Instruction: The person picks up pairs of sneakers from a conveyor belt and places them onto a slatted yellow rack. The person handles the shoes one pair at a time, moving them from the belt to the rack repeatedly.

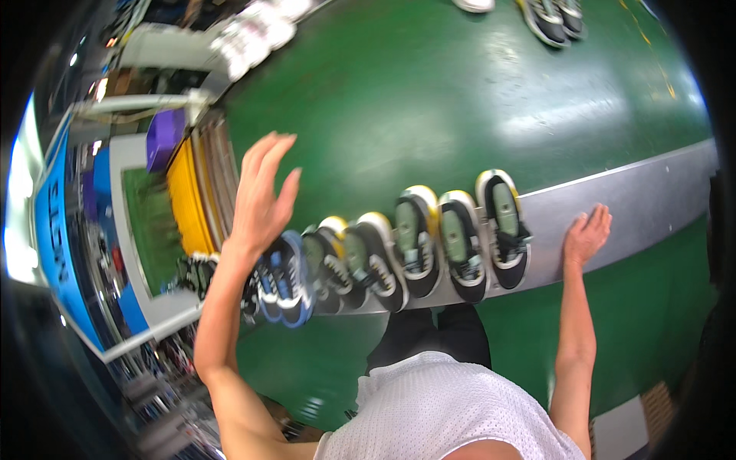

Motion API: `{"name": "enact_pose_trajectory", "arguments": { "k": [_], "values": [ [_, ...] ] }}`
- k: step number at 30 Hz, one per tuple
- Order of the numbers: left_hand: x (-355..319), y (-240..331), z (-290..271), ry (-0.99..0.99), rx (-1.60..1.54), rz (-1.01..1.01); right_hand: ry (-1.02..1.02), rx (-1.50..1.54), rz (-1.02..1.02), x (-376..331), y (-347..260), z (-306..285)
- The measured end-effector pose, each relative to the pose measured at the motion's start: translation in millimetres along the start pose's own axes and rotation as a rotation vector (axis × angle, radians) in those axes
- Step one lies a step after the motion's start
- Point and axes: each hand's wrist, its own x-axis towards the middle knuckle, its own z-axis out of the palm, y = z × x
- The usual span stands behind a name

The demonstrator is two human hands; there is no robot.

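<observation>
My left hand [263, 195] is lifted on the left, fingers stretched and thumb apart, holding nothing. Below it, blue sneakers [290, 280] with white laces stand at the left of a row. Several black sneakers with green insides continue that row to the right, among them a middle sneaker [418, 241] with a yellow edge and the rightmost sneaker [504, 228]. They stand on a long grey metal strip [652, 192] that crosses in front of me. On its right part, my right hand [588, 236] lies flat with fingers extended, well apart from the shoes.
Beyond the strip is a shiny green floor [399, 100]. A dark pair of shoes [548, 23] lies at the far right. White shoes [257, 34] are blurred at the far left. Nearer on the left are a purple bin [164, 138], a yellow panel [188, 199] and a blue-edged frame [65, 253].
</observation>
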Motion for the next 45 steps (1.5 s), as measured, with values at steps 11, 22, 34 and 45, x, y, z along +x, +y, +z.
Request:
{"name": "enact_pose_trajectory", "arguments": {
  "k": [11,22,34,45],
  "values": [
    [-396.2,-39.3,-61.7,0.132,-0.227,-0.736,-0.183,0.809,0.247,26.2,-14.1,-117.3],
    [-273.4,-146.9,8.9,-0.355,-0.311,-0.273,-1.232,0.99,-0.385,-169.4,-505.9,-267.1],
    [-379.9,-111.1,16.3,0.393,-0.627,-0.439,-1.087,0.778,-0.551,-211.0,-506.9,-260.9],
    [-348.4,-41.2,-11.9,0.349,-0.394,-0.458,-1.027,1.032,-0.815,-175.9,-476.8,-267.8]
  ]
}}
